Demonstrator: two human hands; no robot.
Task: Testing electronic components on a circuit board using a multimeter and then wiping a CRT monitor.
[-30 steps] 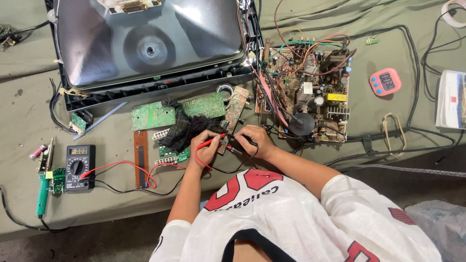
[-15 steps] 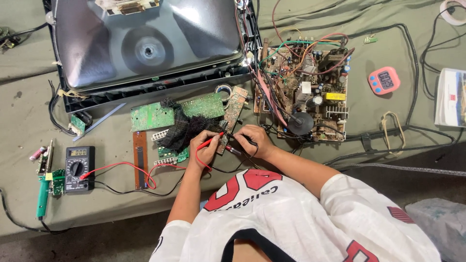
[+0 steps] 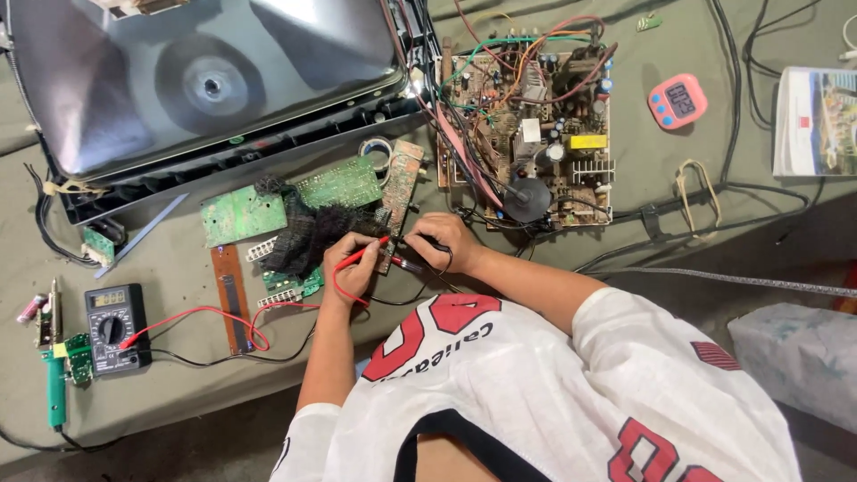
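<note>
A red probe (image 3: 364,255) is being gripped in the closed left hand (image 3: 350,268) and a black probe (image 3: 427,241) in the closed right hand (image 3: 444,243), both being pressed to the narrow circuit board (image 3: 399,192) at twelve o'clock.

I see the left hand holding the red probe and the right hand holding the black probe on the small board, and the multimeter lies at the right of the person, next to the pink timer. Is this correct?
Not quite. The head view shows the multimeter lying at the person's left, beside the green-handled soldering iron, far from the pink timer. The rest holds: the left hand holds the red probe and the right hand the black probe on the small board.
</note>
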